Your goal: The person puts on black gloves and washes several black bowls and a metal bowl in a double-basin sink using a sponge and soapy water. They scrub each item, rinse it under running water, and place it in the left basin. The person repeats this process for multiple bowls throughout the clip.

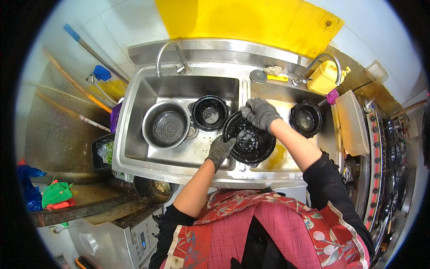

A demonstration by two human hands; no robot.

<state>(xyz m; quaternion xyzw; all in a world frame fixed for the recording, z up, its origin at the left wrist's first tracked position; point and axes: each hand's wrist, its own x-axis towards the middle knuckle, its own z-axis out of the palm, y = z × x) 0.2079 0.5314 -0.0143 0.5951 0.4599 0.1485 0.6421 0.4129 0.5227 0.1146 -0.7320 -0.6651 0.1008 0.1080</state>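
Note:
Both my hands wear grey gloves. My left hand point(220, 150) grips the near left rim of a round black pot point(250, 153), thumb over the edge. My right hand point(260, 113) lies at the pot's far rim, fingers curled; whether it holds a scrubber cannot be seen. Suds and bubbles cover the pot's inside, and it sits over the divider point(244, 90) between two steel sink basins. In the left basin a smaller black pot point(209, 112) with cloudy liquid stands beside a round metal pan point(166, 126). Another black pot point(306, 120) stands in the right basin.
Two curved faucets point(183, 57) point(331, 59) rise behind the basins. On the back ledge lie a yellow-handled brush point(275, 78) and a crumpled cloth point(272, 70). A yellow jug point(323, 79) stands at the back right, near a pale plastic bin point(351, 124). Long poles point(90, 50) lean at left.

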